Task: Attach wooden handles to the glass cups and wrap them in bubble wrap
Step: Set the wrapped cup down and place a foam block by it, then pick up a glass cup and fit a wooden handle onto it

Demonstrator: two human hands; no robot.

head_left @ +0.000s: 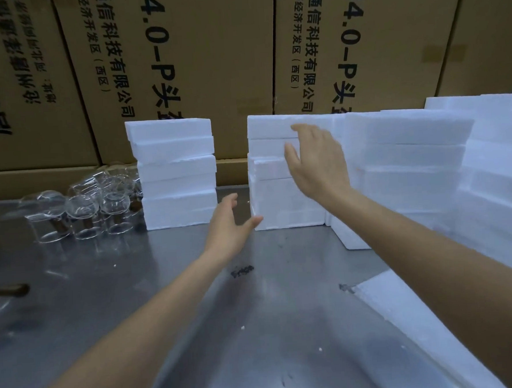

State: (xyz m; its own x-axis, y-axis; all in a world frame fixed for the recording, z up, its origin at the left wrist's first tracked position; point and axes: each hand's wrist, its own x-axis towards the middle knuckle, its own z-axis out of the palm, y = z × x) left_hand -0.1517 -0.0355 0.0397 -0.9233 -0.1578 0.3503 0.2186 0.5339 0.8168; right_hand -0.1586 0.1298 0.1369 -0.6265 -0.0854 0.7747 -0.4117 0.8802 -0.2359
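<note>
From the head view: left hand (pixel 229 225) and right hand (pixel 315 160) both released, reaching at middle stack of white foam blocks (pixel 279 198). Clear glass cups with brown wooden handles (pixel 94 209) clustered far left on steel table (pixel 196 317), nearer left hand.

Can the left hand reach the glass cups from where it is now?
Probably yes. The left hand is open and holds nothing, the glass cups stand further left, and only bare metal table lies between them.
</note>
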